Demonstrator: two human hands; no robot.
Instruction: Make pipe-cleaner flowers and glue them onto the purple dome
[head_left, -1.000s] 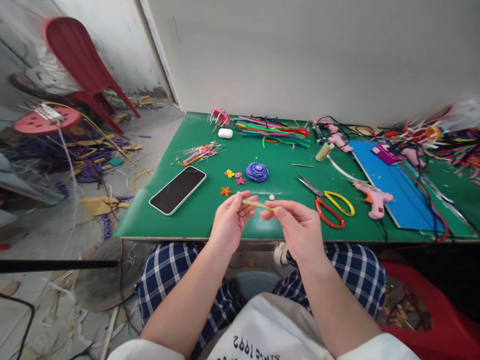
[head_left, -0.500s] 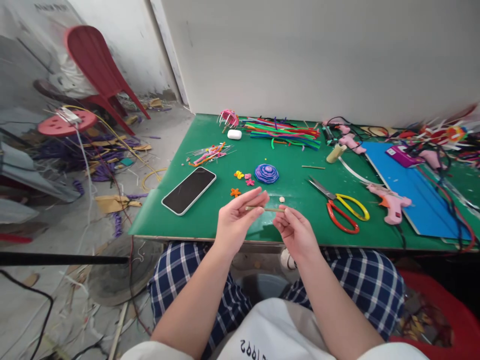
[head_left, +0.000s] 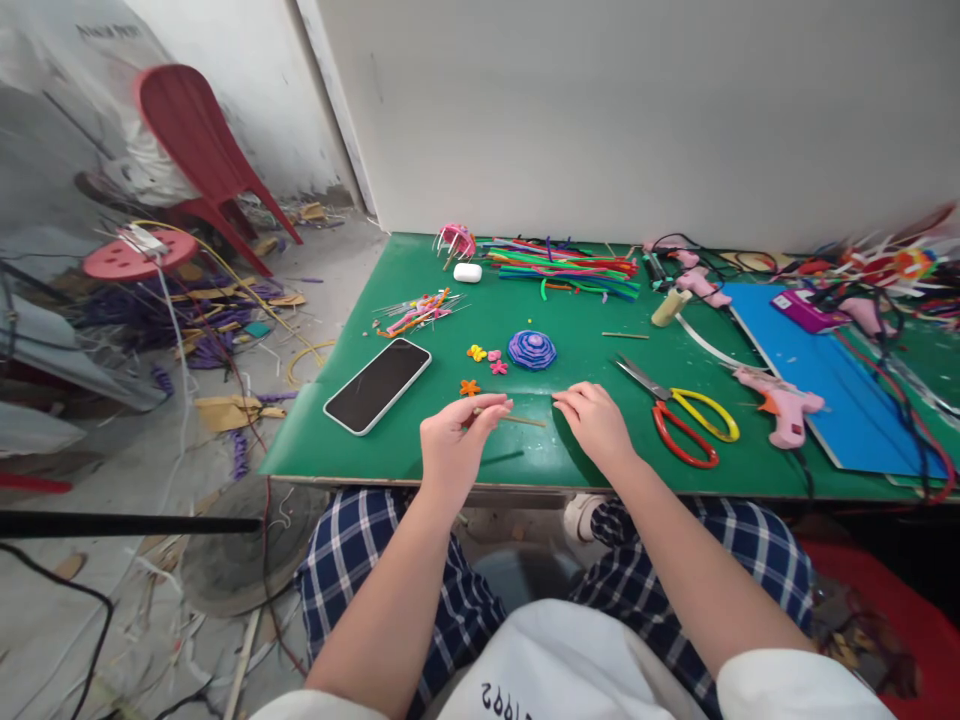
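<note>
A thin tan stick (head_left: 525, 421) is pinched between the thumb and fingers of my left hand (head_left: 454, 440), its free end pointing right over the green table. My right hand (head_left: 596, 425) is low at the tabletop, fingertips drawn together; whatever is under them is hidden. Beyond my hands sits a blue and purple coiled dome (head_left: 532, 349). Left of it are small flower shapes: an orange flower (head_left: 469, 387), a pink flower (head_left: 499, 368) and a yellow flower (head_left: 477, 353). Another thin stick (head_left: 625, 336) lies farther back.
Scissors (head_left: 667, 400) lie open right of my right hand, with a pink glue gun (head_left: 784, 405) and blue board (head_left: 840, 380) beyond. A phone (head_left: 379, 385) rests at left. Coloured pipe cleaners (head_left: 570, 268) and a white case (head_left: 468, 272) are at the back.
My right hand has let go of the stick and moved down to the tabletop, where a small pale piece lay and is now covered. The left hand keeps the stick, slightly lower.
</note>
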